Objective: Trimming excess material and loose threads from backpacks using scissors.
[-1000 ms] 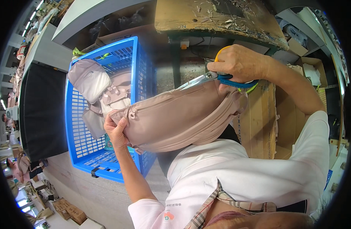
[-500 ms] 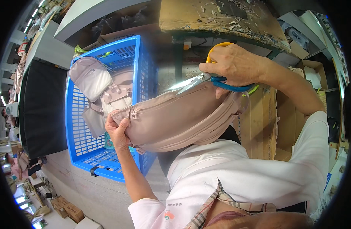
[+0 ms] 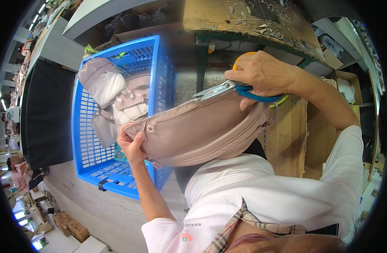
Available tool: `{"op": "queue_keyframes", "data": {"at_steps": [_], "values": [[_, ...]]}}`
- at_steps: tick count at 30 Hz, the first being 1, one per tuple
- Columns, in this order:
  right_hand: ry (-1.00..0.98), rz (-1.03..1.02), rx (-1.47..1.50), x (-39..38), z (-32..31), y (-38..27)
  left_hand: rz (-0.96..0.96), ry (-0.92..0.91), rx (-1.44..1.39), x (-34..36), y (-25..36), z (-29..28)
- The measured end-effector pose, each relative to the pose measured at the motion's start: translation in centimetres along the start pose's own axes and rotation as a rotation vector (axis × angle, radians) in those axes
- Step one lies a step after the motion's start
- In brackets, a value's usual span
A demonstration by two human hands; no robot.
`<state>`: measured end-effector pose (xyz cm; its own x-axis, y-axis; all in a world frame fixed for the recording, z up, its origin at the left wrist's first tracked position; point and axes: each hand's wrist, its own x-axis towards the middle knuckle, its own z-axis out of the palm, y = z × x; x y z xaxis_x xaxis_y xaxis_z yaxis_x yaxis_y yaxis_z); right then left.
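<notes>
A dusty-pink padded bag (image 3: 193,133) with a zip along its upper edge lies tilted across my lap. My left hand (image 3: 133,143) pinches its left end, thumb on top, beside the zip pull. In my right hand (image 3: 261,76) is a pair of scissors (image 3: 220,90) with one yellow and one blue handle loop. Their metal blades point left, slightly apart, just above the bag's top edge. Some of my right fingers reach down behind the handles to the bag's far right part; whether they grip the fabric I cannot tell.
To the left stands a blue plastic basket (image 3: 155,76) with more pink and white bag pieces (image 3: 103,82) in it. Ahead is a worn workbench (image 3: 210,19) strewn with scraps. Cardboard boxes (image 3: 286,139) stand on the right; a black panel (image 3: 48,114) is at the far left.
The scissors and my right hand have shifted slightly right and down, and the blades look a little more apart. My left hand keeps its hold on the bag.
</notes>
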<state>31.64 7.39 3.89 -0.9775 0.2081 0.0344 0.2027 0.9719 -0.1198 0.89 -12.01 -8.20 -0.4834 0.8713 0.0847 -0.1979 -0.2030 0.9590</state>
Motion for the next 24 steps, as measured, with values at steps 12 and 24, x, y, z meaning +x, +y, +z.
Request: {"op": "queue_keyframes", "data": {"at_steps": [12, 24], "values": [[-0.107, -0.029, 0.157, 1.6, 1.3, -0.2, 0.102, 0.057, 0.007, -1.2, 0.2, -0.4], [-0.116, -0.047, 0.339, 1.3, 2.3, -0.2, 0.106, 0.077, 0.052, -1.8, 0.4, -0.3]]}}
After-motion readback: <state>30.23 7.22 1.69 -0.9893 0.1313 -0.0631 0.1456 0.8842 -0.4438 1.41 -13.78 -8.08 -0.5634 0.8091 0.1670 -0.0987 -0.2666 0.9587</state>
